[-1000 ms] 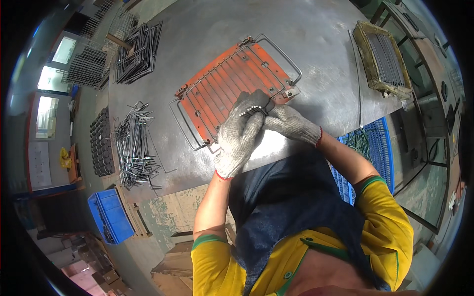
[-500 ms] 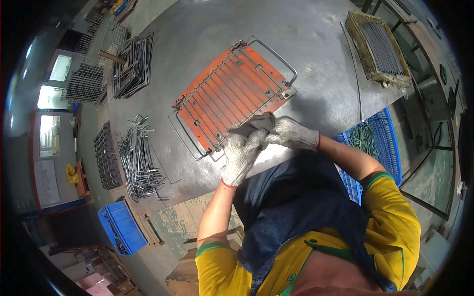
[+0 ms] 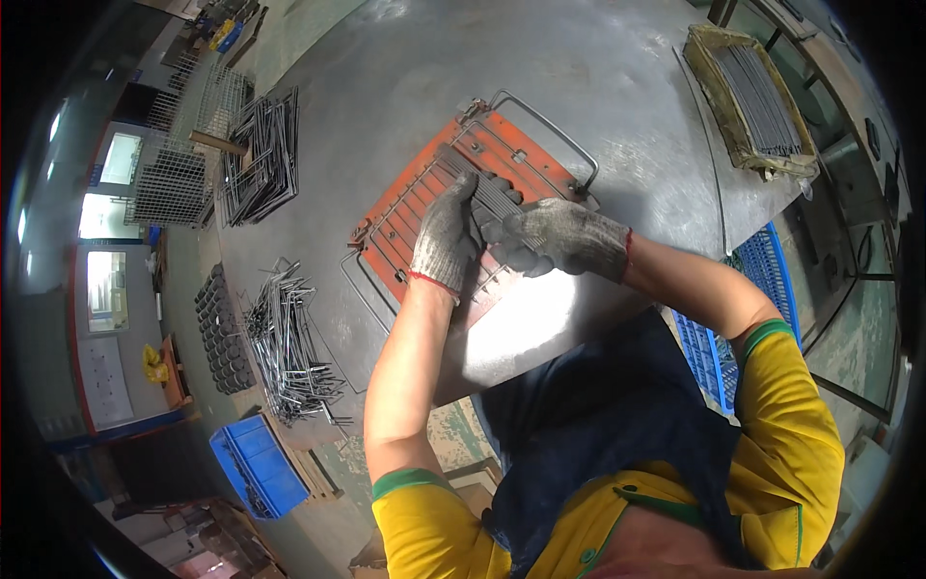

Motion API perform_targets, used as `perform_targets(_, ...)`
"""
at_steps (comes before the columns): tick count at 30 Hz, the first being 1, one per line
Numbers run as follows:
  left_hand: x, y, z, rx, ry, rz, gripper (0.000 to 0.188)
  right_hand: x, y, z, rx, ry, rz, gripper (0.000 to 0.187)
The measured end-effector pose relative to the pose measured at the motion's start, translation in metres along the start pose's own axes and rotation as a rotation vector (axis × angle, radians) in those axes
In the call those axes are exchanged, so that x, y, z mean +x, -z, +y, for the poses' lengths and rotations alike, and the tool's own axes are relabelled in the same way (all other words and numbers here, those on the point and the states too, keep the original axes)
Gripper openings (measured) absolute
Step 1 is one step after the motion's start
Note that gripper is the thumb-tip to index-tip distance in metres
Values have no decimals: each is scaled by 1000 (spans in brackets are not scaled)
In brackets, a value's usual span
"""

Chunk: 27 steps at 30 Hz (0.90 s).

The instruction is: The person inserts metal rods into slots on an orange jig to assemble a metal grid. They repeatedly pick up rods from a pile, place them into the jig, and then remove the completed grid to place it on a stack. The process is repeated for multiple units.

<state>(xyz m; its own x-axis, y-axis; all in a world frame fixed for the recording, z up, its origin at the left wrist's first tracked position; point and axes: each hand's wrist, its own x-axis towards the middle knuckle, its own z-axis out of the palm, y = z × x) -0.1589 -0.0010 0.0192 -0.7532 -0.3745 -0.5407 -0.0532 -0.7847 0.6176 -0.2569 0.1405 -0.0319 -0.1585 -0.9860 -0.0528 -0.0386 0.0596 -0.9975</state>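
An orange jig plate (image 3: 524,150) lies at a slant on the metal table, with thin parallel wires set across it. One bent wire handle (image 3: 557,124) juts from its upper right side, another (image 3: 367,286) from its lower left. Above the jig, a bundle of thin grey metal rods (image 3: 497,200) lies between my gloved hands. My left hand (image 3: 449,230) is closed around the bundle from the left. On the right, my right hand (image 3: 564,237) grips its near end with curled fingers. Both hands cover the jig's near part.
Tangled bent wire pieces (image 3: 289,343) and a stack of wire frames (image 3: 260,159) lie along the table's left side. A yellowish tray of rods (image 3: 696,72) stands at the far right. Blue crates (image 3: 260,468) sit below the table on both sides.
Both hands have moved up from the jig's near edge to over its middle. The rod bundle now shows clearly between them. The view has shifted slightly.
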Motion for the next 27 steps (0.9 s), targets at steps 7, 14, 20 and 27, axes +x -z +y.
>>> perform_targets(7,36,29,18,461,-69,67,31,15,14,-1,-879,162,-45,31)
perform_targets(14,24,1,33,1551,-326,232,36,19,26,14,-936,364,-144,30)
perform_targets(20,44,25,6,1808,-1019,37,38,20,27,34,-301,130,-149,26)
perform_targets(27,58,25,-18,2020,-1238,122,44,-32,58,-74,-1086,18,381,35)
